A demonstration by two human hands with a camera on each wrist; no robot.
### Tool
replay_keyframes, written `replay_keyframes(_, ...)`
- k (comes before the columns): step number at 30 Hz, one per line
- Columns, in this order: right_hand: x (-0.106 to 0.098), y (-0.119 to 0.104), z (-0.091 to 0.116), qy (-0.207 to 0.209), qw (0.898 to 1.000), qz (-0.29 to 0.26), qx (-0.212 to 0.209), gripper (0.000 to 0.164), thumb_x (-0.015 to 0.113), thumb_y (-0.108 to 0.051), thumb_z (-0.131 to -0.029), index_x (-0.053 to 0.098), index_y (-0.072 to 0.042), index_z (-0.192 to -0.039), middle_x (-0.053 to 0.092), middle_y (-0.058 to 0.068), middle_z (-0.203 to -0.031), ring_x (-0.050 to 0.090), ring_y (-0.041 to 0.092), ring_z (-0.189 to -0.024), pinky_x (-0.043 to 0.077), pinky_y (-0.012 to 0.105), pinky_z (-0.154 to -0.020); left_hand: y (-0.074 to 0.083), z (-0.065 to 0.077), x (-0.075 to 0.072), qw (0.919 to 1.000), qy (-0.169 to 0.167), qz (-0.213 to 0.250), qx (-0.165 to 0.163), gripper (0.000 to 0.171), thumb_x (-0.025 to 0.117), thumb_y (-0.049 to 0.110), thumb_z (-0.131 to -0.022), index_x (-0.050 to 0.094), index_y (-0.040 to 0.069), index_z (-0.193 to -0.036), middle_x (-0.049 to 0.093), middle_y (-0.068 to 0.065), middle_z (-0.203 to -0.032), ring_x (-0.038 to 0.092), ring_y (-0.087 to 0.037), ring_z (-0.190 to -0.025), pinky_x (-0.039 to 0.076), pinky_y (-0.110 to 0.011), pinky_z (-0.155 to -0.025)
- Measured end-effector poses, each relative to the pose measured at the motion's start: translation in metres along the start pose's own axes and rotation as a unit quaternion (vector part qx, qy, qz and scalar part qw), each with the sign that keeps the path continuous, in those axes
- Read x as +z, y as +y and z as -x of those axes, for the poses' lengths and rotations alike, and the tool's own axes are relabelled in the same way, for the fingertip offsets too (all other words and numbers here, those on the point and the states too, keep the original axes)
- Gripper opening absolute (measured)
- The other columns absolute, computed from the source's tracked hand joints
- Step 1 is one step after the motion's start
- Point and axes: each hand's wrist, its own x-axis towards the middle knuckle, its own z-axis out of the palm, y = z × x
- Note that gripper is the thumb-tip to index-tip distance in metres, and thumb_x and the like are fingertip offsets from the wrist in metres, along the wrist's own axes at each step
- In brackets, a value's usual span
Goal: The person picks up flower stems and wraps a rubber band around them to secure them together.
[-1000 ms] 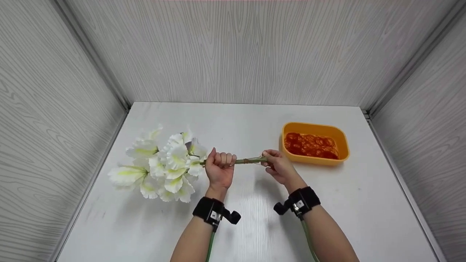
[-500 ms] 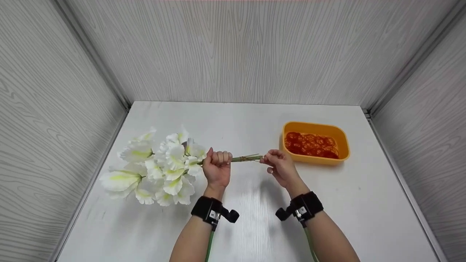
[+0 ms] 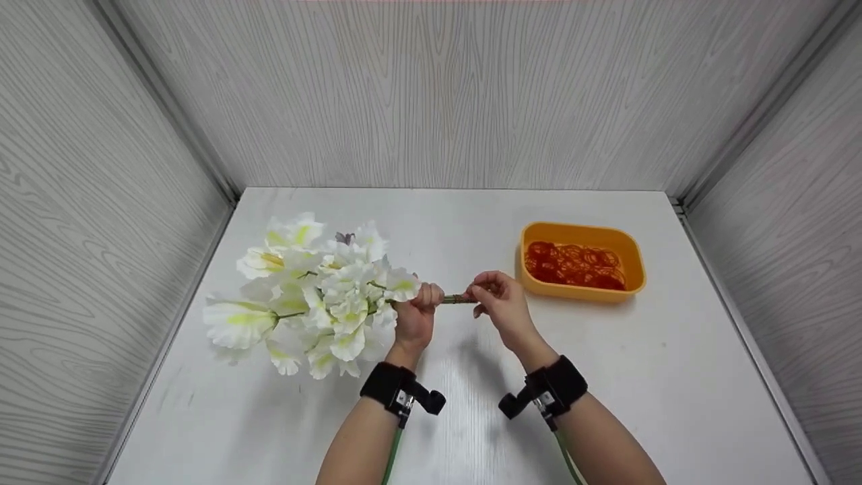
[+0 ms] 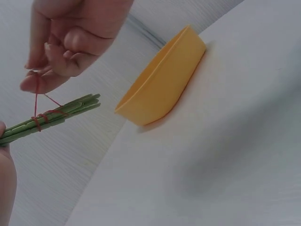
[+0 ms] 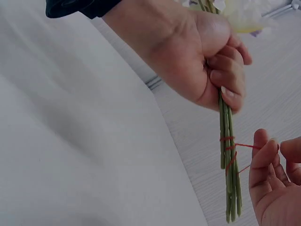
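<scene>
The head view shows an orange tub (image 3: 584,292) on a white table (image 3: 673,377), with a tangle of red bands (image 3: 576,266) inside it. Well to the left of the tub is a bunch of white flowers (image 3: 347,310), their petals streaked with yellow-green. The bunch is held above the table, lying sideways, so that the cut ends of its green stems (image 5: 225,122) point towards the tub.

The left hand (image 3: 416,320), between the blooms and the tub, is closed in a fist around the stems, its fingers wrapped tightly about them. The right hand (image 3: 504,306), just beside the tub's near left corner, is mostly closed too: its thumb and fingertips pinch a thin red rubber band (image 5: 226,139), and the other fingers are bent. The right wrist view shows that band circling the stems in several turns below the fist, with strands pulled taut from them to the pinching fingertips. The stem ends are uneven, some reaching further than others.

Each wrist wears a black strap, the left strap (image 3: 387,384) further from the tub than the right strap (image 3: 564,382). Behind the tub stands a pale wood-grain wall (image 3: 431,101).
</scene>
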Motion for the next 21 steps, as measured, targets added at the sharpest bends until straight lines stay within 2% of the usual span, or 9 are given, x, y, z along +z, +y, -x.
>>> replay_keyframes(3,0.009,-0.005,0.002,-0.029,0.999,-0.006,-0.032,0.016,0.053,0.005,-0.087,0.048,0.011,-0.100,0.056,0.025,-0.089,0.059,0.035,-0.080,0.048,0.028,-0.056,-0.003,0.002,0.003,0.9985,0.003,-0.050,-0.023,0.051,0.036,0.042,-0.092,0.017,0.005,-0.061,0.013,-0.005,-0.058,0.016,-0.017,-0.053,0.017,-0.029,-0.057)
replay_keyframes(7,0.018,-0.013,0.005,-0.066,0.996,0.007,-0.061,0.015,0.052,0.007,-0.086,0.048,0.012,-0.100,0.053,0.029,-0.090,0.053,0.038,-0.080,0.049,0.030,-0.059,-0.008,0.005,0.008,0.9910,0.018,-0.117,-0.062,0.057,0.033,0.053,-0.086,0.020,0.005,-0.059,0.017,-0.004,-0.057,0.018,-0.015,-0.054,0.021,-0.027,-0.058)
replay_keyframes(11,0.022,-0.022,0.009,-0.091,0.991,0.033,-0.096,0.015,0.051,0.007,-0.086,0.049,0.011,-0.100,0.052,0.028,-0.091,0.052,0.034,-0.080,0.047,0.029,-0.059,-0.012,0.005,0.011,0.9913,0.047,-0.101,-0.070,0.055,0.041,0.047,-0.087,0.020,0.005,-0.059,0.017,-0.004,-0.057,0.019,-0.016,-0.054,0.021,-0.028,-0.058)
replay_keyframes(15,0.023,-0.023,0.014,-0.122,0.982,0.039,-0.136,0.018,0.050,0.010,-0.085,0.047,0.010,-0.102,0.051,0.028,-0.094,0.050,0.037,-0.086,0.047,0.030,-0.060,-0.011,0.002,0.013,0.9954,0.051,-0.062,-0.053,0.046,0.042,0.032,-0.088,0.017,0.006,-0.060,0.016,-0.004,-0.059,0.019,-0.021,-0.057,0.026,-0.028,-0.061)
replay_keyframes(17,0.023,-0.018,0.016,-0.135,0.981,-0.002,-0.138,0.020,0.049,0.012,-0.084,0.045,0.011,-0.104,0.049,0.030,-0.100,0.049,0.041,-0.094,0.048,0.033,-0.066,-0.008,-0.001,0.014,0.9973,0.058,-0.034,-0.030,0.040,0.037,0.022,-0.091,0.017,0.006,-0.061,0.016,-0.004,-0.060,0.020,-0.022,-0.058,0.030,-0.029,-0.064)
replay_keyframes(19,0.023,-0.009,0.019,-0.146,0.979,-0.079,-0.121,0.021,0.047,0.014,-0.083,0.043,0.012,-0.104,0.047,0.030,-0.107,0.044,0.044,-0.105,0.046,0.039,-0.078,-0.004,-0.003,0.013,0.9973,0.073,0.000,-0.001,0.037,0.027,0.015,-0.096,0.016,0.008,-0.062,0.015,-0.004,-0.060,0.021,-0.021,-0.059,0.031,-0.029,-0.066)
replay_keyframes(21,0.023,0.001,0.022,-0.150,0.970,-0.170,-0.089,0.020,0.045,0.016,-0.084,0.041,0.010,-0.102,0.046,0.028,-0.113,0.037,0.044,-0.117,0.039,0.046,-0.090,0.001,-0.006,0.011,0.9948,0.095,0.023,0.026,0.037,0.017,0.011,-0.098,0.016,0.009,-0.061,0.015,-0.004,-0.060,0.021,-0.022,-0.059,0.031,-0.029,-0.067)
